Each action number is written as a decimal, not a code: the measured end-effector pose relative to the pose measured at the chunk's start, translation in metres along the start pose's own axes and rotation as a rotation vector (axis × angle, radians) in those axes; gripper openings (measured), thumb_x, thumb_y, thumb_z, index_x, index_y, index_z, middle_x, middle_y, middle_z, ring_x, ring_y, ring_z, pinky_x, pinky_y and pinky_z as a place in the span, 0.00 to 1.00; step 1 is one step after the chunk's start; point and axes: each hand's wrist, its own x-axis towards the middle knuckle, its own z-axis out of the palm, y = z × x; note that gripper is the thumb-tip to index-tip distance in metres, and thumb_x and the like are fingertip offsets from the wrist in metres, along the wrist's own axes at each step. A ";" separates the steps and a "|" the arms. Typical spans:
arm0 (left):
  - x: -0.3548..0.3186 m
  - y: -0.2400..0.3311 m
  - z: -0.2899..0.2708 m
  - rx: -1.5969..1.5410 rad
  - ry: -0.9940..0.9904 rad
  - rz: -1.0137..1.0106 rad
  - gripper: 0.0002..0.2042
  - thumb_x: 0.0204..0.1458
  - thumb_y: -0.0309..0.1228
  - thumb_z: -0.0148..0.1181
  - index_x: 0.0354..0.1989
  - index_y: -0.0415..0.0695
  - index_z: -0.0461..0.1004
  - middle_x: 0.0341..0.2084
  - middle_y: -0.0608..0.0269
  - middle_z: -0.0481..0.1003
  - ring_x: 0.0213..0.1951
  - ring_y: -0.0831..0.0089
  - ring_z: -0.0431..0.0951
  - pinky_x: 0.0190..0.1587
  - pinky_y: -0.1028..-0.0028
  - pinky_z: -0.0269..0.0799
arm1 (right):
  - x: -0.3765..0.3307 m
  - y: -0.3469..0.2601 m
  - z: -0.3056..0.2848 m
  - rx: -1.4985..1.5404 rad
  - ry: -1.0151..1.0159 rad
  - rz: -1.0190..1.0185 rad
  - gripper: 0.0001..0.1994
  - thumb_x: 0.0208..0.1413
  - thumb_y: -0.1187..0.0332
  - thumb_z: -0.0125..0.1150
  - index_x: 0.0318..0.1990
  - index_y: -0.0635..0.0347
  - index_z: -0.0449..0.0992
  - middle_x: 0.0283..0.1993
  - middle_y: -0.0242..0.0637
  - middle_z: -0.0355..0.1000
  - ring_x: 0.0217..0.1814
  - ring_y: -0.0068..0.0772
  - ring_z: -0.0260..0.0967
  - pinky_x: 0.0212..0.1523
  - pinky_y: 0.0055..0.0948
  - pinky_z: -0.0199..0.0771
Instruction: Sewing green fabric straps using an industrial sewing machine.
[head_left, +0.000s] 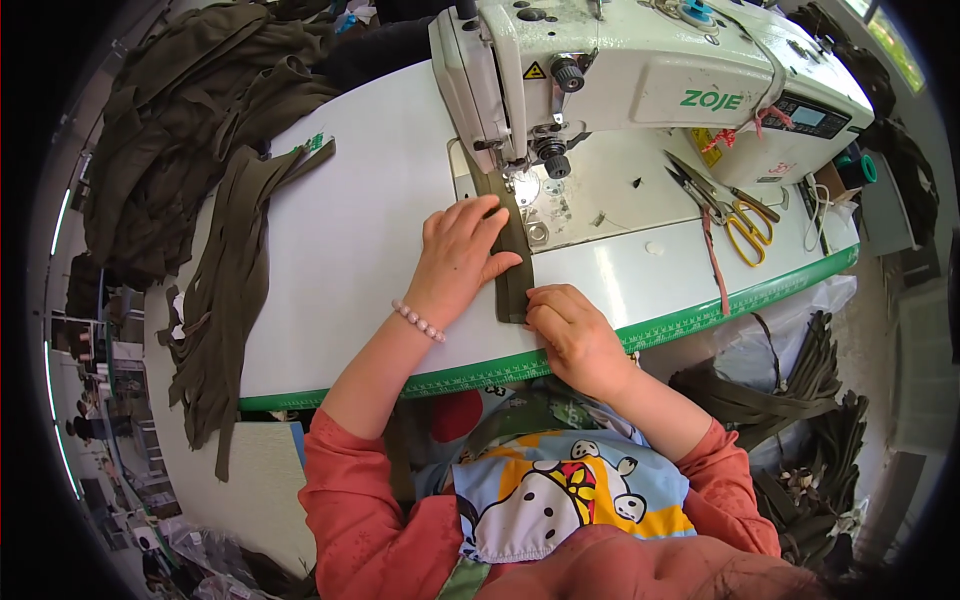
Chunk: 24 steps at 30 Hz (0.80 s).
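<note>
A dark olive fabric strip [512, 262] runs from under the presser foot of the white sewing machine [640, 80] toward the table's front edge. My left hand [462, 250] lies on the strip just in front of the needle area, palm down, its fingers spread. At the strip's near end, my right hand [575, 330] pinches the right edge between thumb and fingers. A beaded bracelet [418, 321] circles my left wrist. The needle tip and the fabric directly beneath the foot are too small to make out.
Olive strips [235, 270] hang over the table's left side, beside a large pile of olive fabric [190, 110]. Yellow-handled scissors [735, 220] lie right of the machine bed. A green measuring tape [680, 322] follows the front edge. More strip bundles [800, 385] hang at lower right.
</note>
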 end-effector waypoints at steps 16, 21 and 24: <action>-0.042 0.057 -0.031 -0.135 -0.013 0.207 0.10 0.44 0.24 0.65 0.36 0.41 0.77 0.37 0.63 0.75 0.39 0.66 0.76 0.45 0.67 0.67 | -0.014 -0.001 0.003 0.049 0.130 0.011 0.10 0.45 0.79 0.63 0.37 0.66 0.73 0.43 0.44 0.70 0.47 0.46 0.69 0.47 0.36 0.73; -0.050 0.057 -0.031 -0.159 -0.057 0.130 0.09 0.44 0.24 0.66 0.35 0.43 0.78 0.35 0.63 0.76 0.39 0.66 0.77 0.44 0.67 0.68 | -0.020 -0.007 0.004 0.052 0.154 0.024 0.11 0.45 0.79 0.63 0.38 0.65 0.73 0.43 0.44 0.70 0.48 0.47 0.70 0.47 0.36 0.73; -0.044 0.049 -0.026 -0.190 -0.024 0.106 0.08 0.44 0.23 0.65 0.35 0.43 0.78 0.34 0.63 0.77 0.38 0.66 0.78 0.43 0.67 0.69 | -0.024 0.000 0.009 0.028 0.201 -0.015 0.12 0.46 0.78 0.64 0.40 0.65 0.74 0.44 0.44 0.71 0.49 0.47 0.70 0.47 0.37 0.74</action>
